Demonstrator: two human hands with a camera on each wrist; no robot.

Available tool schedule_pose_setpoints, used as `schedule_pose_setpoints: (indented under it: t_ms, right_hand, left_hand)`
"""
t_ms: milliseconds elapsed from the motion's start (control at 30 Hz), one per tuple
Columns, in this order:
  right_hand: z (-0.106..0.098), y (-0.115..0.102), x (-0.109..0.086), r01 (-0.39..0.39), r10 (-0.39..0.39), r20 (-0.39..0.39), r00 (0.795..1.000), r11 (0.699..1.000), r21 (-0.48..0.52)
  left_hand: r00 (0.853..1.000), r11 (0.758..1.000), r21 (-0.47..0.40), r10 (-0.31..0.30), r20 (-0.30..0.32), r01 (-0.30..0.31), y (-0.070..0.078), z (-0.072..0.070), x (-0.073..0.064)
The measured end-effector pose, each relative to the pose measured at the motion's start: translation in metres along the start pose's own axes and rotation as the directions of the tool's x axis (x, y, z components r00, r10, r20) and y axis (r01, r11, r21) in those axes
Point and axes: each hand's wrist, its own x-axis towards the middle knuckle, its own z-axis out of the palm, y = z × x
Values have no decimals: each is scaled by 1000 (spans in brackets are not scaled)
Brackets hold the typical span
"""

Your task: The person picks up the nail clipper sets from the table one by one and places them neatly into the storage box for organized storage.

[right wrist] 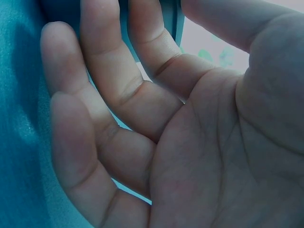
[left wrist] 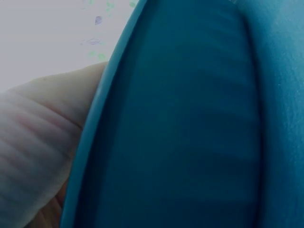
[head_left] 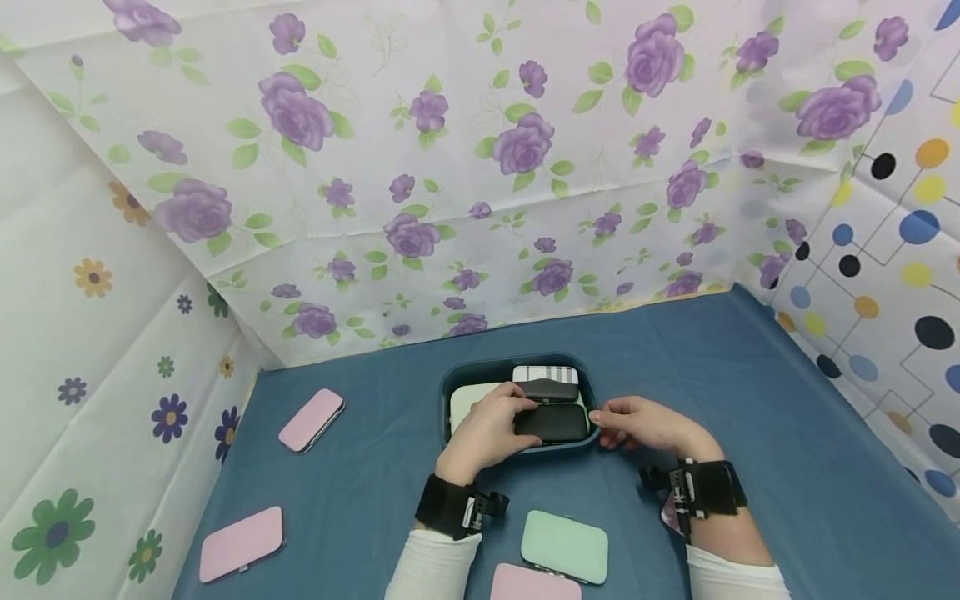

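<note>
while the left hand [head_left: 491,425] grips the left end of a black case [head_left: 558,423] inside the blue tub [head_left: 487,372], the right hand [head_left: 645,421] pinches the tub's right rim; there's a striped case [head_left: 546,382] lying just behind the black one.

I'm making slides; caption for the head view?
Left hand on a black case in a blue tub; right hand touching the tub.

I count one blue bin [head_left: 445,408], three pink cases [head_left: 311,421] outside it (plus a pinkish edge [head_left: 670,515], mostly hidden, I can't swear to), one mint case [head_left: 564,546], and inside, one black case [head_left: 558,423], one striped case [head_left: 546,375], at least one pale green case [head_left: 465,400]. Two hands [head_left: 487,427] [head_left: 647,423], two wrist straps [head_left: 441,505].
</note>
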Motion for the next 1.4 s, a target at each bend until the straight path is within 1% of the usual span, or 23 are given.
schedule_pose_setpoints:
  t_ms: [133, 400, 533, 667, 767, 967, 1233, 1400]
  right_hand:
    - [0, 0, 0, 0, 0, 2, 1000, 1000, -2]
    - [0, -1, -1, 2, -2, 1, 1000, 1000, -3]
    - [0, -1, -1, -1, 1, -4, 1000, 1000, -6]
    - [1, -1, 0, -3, 3, -8, 1000, 1000, -7]
    - [1, 0, 0, -1, 1, -8, 1000, 1000, -7]
    - [0, 0, 0, 0, 0, -7, 1000, 1000, -10]
    - [1, 0, 0, 1, -1, -10, 1000, 1000, -8]
    - [1, -1, 0, 5, -5, -7, 1000, 1000, -6]
  left_hand:
    - [1000, 1000, 4, 6, -4, -6, 1, 1, 1]
    - [1000, 1000, -2, -21, 4, 21, 1, 1, 1]
    - [998, 998, -4, -55, -18, 55, -1, 0, 0]
    - [993, 994, 14, -110, -40, 110, -1, -1, -3]
    - [991, 992, 9, -126, -35, 126, -1, -2, -4]
    - [995, 995, -7, -99, -7, 99, -3, -2, -3]
    - [998, 998, 13, -61, -17, 61, -5, -4, -4]
    - [998, 998, 17, -54, -15, 55, -7, -4, -4]
